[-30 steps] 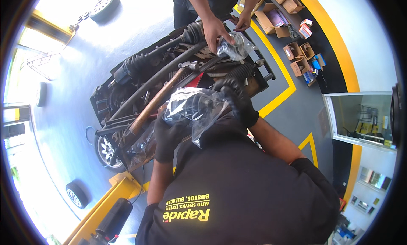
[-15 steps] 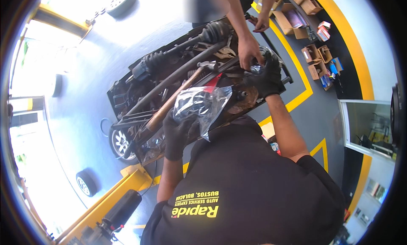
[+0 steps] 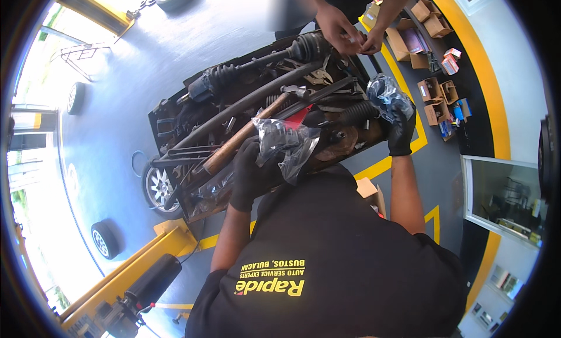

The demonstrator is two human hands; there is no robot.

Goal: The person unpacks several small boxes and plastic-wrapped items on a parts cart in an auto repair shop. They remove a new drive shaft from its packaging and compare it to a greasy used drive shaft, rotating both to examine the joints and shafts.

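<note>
Hammer (image 3: pixel 252 126), one: wooden handle worn brown, steel head; lies aslant over the parts and serves as landmark for the entries below.

Clear bag (image 3: pixel 286 142), one: thin crinkled plastic, glossy, contents blurred by glare; just to the near right of the hammer's handle. My left hand (image 3: pixel 249 173), in a dark knit-looking glove, is closed on it.

Second bag (image 3: pixel 386 94), one: clear film wrapped round a rounded, shiny piece; well to the right of the hammer's head. My right hand (image 3: pixel 402 130), gloved likewise, grips it from the near side. My two hands stand well apart.

Parts tray (image 3: pixel 204 212), one: dark, rust-stained, crowded, beneath the hammer; my left glove and its bag hide part of it.

Drive shaft (image 3: pixel 261 63), one: dark and greasy, two ribbed ends; beyond the hammer. Locking pliers (image 3: pixel 320 76), one: bare metal, beyond the hammer's head. Red piece (image 3: pixel 300 116), one: flat, near side of the head.

Co-worker's hands (image 3: pixel 342 31), two: bare, fingers together, past the hammer's head; whether they hold anything I cannot tell.

Wheels (image 3: pixel 160 189), four clearly seen: left of the hammer and beyond. Cardboard boxes (image 3: pixel 431 90), at least six: brown, far right of the hammer.
</note>
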